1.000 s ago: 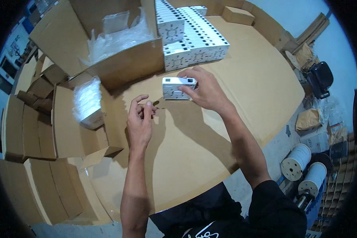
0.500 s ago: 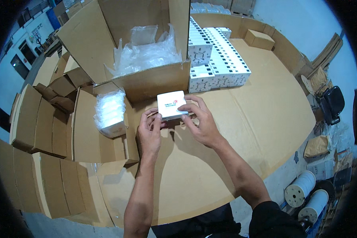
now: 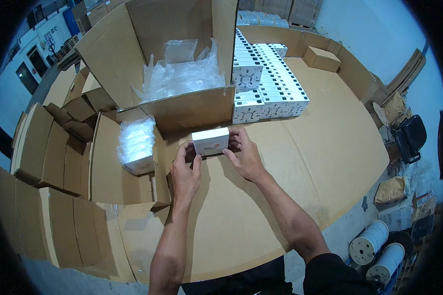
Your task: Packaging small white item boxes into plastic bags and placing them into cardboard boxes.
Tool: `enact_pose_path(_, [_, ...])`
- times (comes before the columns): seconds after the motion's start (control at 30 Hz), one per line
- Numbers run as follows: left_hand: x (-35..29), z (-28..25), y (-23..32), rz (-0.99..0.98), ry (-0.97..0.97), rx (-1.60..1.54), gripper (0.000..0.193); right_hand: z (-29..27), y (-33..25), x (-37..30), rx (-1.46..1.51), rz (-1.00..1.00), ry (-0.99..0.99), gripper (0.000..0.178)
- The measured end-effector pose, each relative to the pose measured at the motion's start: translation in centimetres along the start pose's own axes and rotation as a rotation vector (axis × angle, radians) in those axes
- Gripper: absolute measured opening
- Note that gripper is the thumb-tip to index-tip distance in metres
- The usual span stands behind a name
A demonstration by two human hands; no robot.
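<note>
Head view shows us holding a small white box (image 3: 210,141) between both hands: our left hand (image 3: 185,169) grips its left end with the fingers curled up around the lower corner, and our right hand (image 3: 245,156) closes on its right end, fingers wrapped over the far side and thumb toward us. Both grips are closed on the box, with nothing else in either hand. A second ago only the right hand had the box, farther off toward the stacked rows, while the left rested on the cardboard; since then the box has come nearer to us and the left hand has joined it, so we judge the work has passed from picking up to handling with two hands. The box sits just above the cardboard-covered table (image 3: 300,162), close in front of the big open carton (image 3: 182,105). Its long axis runs left to right across our view, tilted slightly up at the right, its broad top face upward and a printed side face toward us. Beyond our right hand stand rows of white boxes (image 3: 268,93); inside the carton lie clear plastic bags (image 3: 182,73); left of our left hand sits a wrapped white bundle (image 3: 137,145) among flat cardboard blanks (image 3: 49,162).
</note>
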State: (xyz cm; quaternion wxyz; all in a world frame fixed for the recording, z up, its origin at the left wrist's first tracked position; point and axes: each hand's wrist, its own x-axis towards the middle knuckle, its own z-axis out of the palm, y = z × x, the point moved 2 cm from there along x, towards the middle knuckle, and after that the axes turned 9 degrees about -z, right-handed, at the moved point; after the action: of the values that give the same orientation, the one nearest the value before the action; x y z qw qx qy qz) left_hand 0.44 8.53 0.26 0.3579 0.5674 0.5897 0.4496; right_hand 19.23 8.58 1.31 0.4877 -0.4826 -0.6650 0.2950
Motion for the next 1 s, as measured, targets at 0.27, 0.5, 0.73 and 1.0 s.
enact_pose_path(0.27, [-0.4, -0.4, 0.5, 0.042, 0.011, 0.147, 0.035, 0.0, -0.1, -0.1, -0.04, 0.005, -0.059, 0.046])
enact_pose_path(0.5, [-0.6, -0.4, 0.6, 0.047, 0.013, 0.21, 0.04, 0.1, 0.8, -0.3, -0.041, -0.075, -0.038, 0.048])
enact_pose_path(0.73, [-0.7, -0.3, 0.5, 0.12, 0.029, 0.167, 0.062, -0.2, 1.3, -0.3, -0.015, -0.111, -0.045, 0.051])
enact_pose_path(1.0, [-2.5, -1.6, 4.4, 0.293, 0.251, 0.068, 0.04, 0.1, 3.4, -0.4, 0.088, -0.069, 0.13, 0.051])
